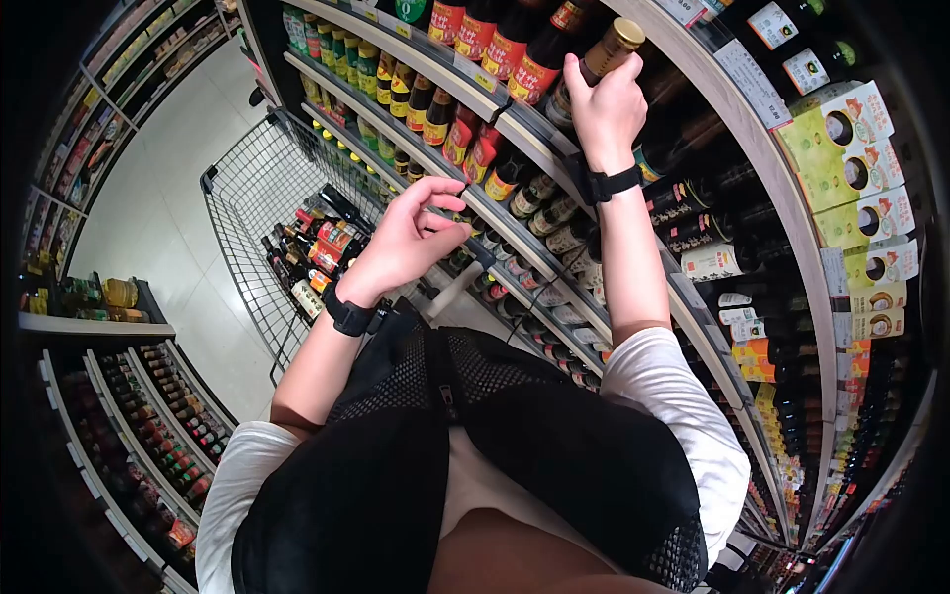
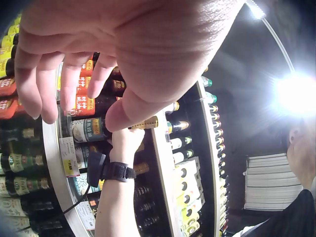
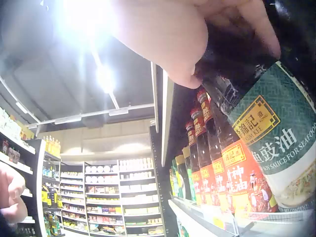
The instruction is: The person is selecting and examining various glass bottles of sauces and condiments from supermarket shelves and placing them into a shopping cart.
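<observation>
My right hand (image 1: 609, 111) grips the neck of a dark soy sauce bottle (image 3: 281, 143) with a gold cap (image 1: 626, 35). Its teal label, reading "soy sauce for seafood", faces the right wrist view. The bottle stands at the front of the shelf, beside a row of red-labelled sauce bottles (image 1: 503, 54). My left hand (image 1: 411, 233) hovers in front of the lower shelves with its fingers loosely bent and nothing held. From the left wrist view, its palm and fingers cover part of the shelf, while the right hand's wrist strap (image 2: 118, 171) shows beyond.
A wire shopping cart (image 1: 233, 163) stands to the left, with several bottles and packs (image 1: 322, 247) inside. Shelf edges (image 1: 554, 163) with price tags run along the right. Boxed bottles (image 1: 856, 188) sit on the upper shelf. More shelving (image 1: 119, 416) lies across the aisle at lower left.
</observation>
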